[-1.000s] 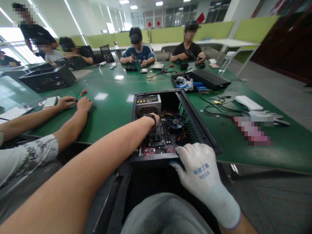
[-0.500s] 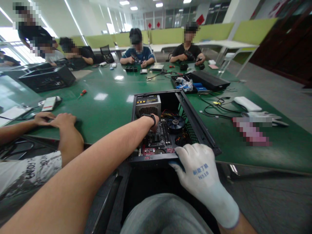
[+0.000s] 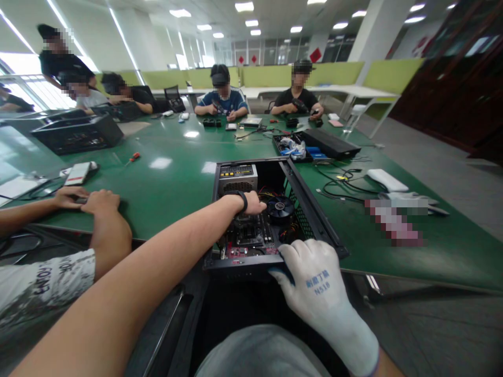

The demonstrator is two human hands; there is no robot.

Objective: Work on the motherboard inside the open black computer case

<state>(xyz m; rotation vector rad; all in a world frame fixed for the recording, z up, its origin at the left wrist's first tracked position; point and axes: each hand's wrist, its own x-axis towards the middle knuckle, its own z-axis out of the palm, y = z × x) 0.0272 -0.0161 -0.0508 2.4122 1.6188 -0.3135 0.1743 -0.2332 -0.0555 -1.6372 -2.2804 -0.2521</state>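
An open black computer case (image 3: 312, 212) lies on the green table (image 3: 176, 178) right in front of me. Inside are a grey power supply (image 3: 238, 178), a round cooler fan (image 3: 280, 207) and the motherboard (image 3: 255, 236). My bare left hand (image 3: 254, 204), with a black band on the wrist, reaches down into the case between the power supply and the fan; its fingers are hidden below the palm. My right hand (image 3: 314, 277), in a white glove, curls over the case's near edge and grips it.
A neighbour's two hands (image 3: 84, 200) rest on the table edge at left. Beyond them lie a white device (image 3: 78, 173), a red screwdriver (image 3: 133, 156) and another black case (image 3: 76, 133). Black cables (image 3: 346, 183) and white gloves (image 3: 408, 201) lie at right. Several people sit across the table.
My left hand has shifted slightly right, toward the fan. The neighbour's hands have drawn back from the white device to the near table edge. My right hand keeps its grip.
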